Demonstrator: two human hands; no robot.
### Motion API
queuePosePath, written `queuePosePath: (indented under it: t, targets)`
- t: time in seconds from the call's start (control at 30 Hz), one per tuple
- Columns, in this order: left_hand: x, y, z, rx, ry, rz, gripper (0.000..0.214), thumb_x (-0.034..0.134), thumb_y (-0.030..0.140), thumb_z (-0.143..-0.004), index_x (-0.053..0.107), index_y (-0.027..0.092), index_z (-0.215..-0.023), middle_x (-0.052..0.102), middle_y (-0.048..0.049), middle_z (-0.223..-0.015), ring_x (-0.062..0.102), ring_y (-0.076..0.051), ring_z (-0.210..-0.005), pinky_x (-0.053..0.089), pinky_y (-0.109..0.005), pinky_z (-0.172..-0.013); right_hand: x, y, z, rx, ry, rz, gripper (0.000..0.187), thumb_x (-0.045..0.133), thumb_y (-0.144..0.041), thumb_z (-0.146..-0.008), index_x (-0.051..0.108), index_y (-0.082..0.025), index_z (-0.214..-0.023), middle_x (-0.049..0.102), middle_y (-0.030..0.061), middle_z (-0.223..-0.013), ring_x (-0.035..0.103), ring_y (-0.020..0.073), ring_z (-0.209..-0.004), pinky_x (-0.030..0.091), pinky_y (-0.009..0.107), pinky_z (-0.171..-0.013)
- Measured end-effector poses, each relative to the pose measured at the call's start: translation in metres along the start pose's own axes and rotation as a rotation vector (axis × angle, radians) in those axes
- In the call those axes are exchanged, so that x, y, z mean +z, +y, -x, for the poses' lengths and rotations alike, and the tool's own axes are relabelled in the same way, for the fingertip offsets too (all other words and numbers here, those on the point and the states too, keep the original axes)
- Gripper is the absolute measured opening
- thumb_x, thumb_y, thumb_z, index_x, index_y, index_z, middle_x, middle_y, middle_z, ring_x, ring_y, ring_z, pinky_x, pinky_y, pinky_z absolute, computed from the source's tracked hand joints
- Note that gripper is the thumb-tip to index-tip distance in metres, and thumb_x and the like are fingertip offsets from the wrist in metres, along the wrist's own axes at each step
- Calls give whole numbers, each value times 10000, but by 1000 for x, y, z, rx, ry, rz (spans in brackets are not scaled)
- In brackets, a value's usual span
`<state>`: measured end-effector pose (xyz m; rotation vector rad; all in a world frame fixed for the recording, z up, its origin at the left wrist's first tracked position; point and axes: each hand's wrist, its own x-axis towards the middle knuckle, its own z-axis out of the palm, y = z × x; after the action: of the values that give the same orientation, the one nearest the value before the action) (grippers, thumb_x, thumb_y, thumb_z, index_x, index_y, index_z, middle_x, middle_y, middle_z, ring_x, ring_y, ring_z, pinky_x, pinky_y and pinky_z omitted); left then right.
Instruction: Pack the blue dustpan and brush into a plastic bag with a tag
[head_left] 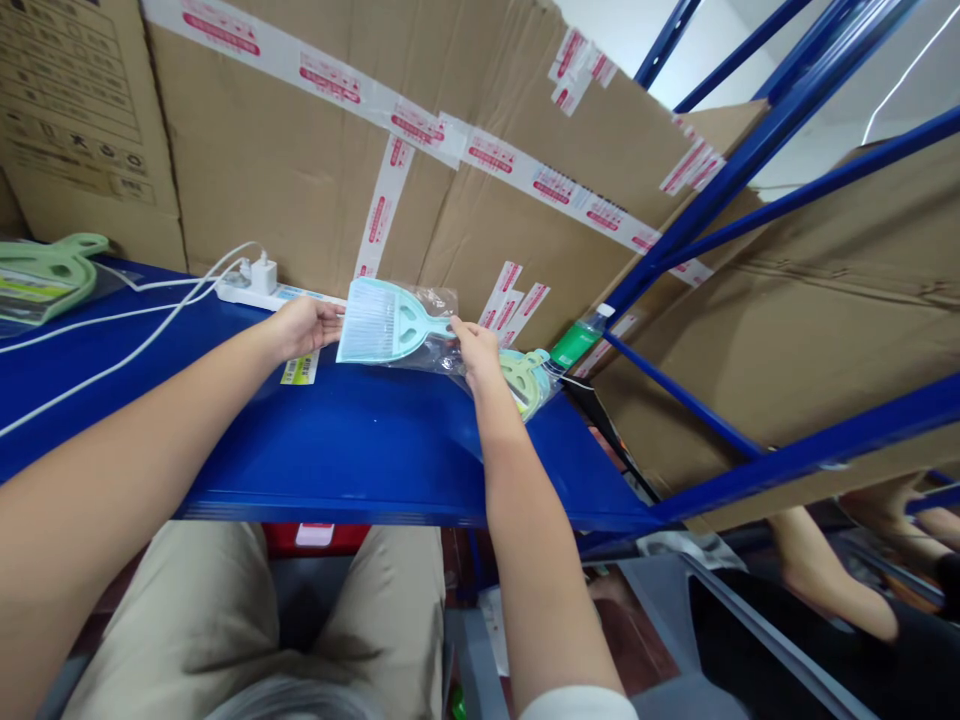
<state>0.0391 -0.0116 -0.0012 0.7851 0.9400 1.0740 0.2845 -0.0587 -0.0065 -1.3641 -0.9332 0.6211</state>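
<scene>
A light-blue dustpan with a small brush [375,325] is held up over the blue shelf [360,440], its bristles pointing left. My right hand [478,350] is closed around the handle end. At the bristle end, my left hand [304,327] grips the edge, its fingertips partly hidden behind the dustpan. Clear plastic wrap [439,300] shows behind and around the handle; whether it encloses the whole set I cannot tell. A yellow-and-white label card [300,369] lies below my left hand. Beside my right wrist is a green dustpan set [523,378] in clear plastic.
Another green dustpan set [52,275] lies at the far left. A white power strip [244,292] with cables runs along the taped cardboard wall [300,170]. A green-labelled bottle [581,338] stands near the blue frame post [697,210]. Another person's arm [832,575] shows at lower right.
</scene>
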Motion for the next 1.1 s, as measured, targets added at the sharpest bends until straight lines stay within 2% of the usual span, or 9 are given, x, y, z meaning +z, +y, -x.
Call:
queuePosePath:
  t: [0.2,0.37,0.5,0.63,0.77,0.87,0.97,1.03,1.1]
  targets:
    - [-1,-1,3,87,-70,-180,359,570,-69,-787,776,121,-1011,799,-75,-828,787,-159,-781,615,-201,-721,2,2,2,27,17,-45,332,864,-429,-775,684,-194,-624,656,-16,-568,612,138,-568,474,240,-538]
    - [-6,-3,4,127,-101,-347,267,725,-1,-797,795,170,-990,655,21,-586,547,-70,-463,453,-174,-508,3,1,5,40,9,-82,380,881,-487,-738,668,-200,-610,591,-42,-500,524,112,-498,396,227,-474]
    - [-5,-6,4,127,-150,-467,135,701,107,-876,748,188,-779,449,58,-438,313,-48,-377,235,-197,-422,3,1,5,72,-23,-105,334,867,-408,-756,655,-201,-602,618,-36,-545,570,117,-532,424,229,-503]
    - [-5,-7,4,181,-179,-475,197,743,219,-889,672,201,-706,392,62,-432,281,-57,-403,195,-214,-443,2,-3,5,102,-1,-132,292,833,-280,-792,637,-201,-590,609,-49,-531,532,97,-493,400,215,-489]
    - [-3,-2,9,194,-180,-480,271,721,221,-918,612,200,-671,421,49,-472,308,-66,-424,195,-217,-442,3,-11,11,168,33,-179,296,759,-168,-855,617,-194,-596,633,-44,-544,536,79,-462,401,189,-458]
    - [-7,7,10,214,-76,-506,276,671,226,-956,611,194,-689,575,-4,-618,380,-74,-458,267,-221,-459,3,-14,14,186,41,-203,309,745,-154,-876,597,-197,-608,625,-48,-537,569,80,-457,442,177,-459]
    - [-22,18,2,363,205,-616,282,658,256,-953,595,215,-681,620,-30,-711,489,-123,-536,392,-252,-531,1,-12,13,167,50,-211,306,805,-199,-858,589,-203,-641,615,-56,-538,602,86,-463,483,173,-470]
    - [-36,22,-7,445,341,-813,302,738,256,-874,571,235,-623,618,-51,-689,652,-217,-723,485,-286,-654,0,-10,11,181,56,-212,308,803,-201,-868,586,-202,-649,620,-49,-542,615,91,-462,496,173,-471]
    - [-48,20,-17,431,355,-979,364,864,233,-712,537,250,-555,645,-86,-686,726,-351,-1011,538,-333,-821,-2,-7,8,203,76,-209,313,779,-178,-885,581,-198,-643,617,-41,-530,614,94,-452,493,171,-461]
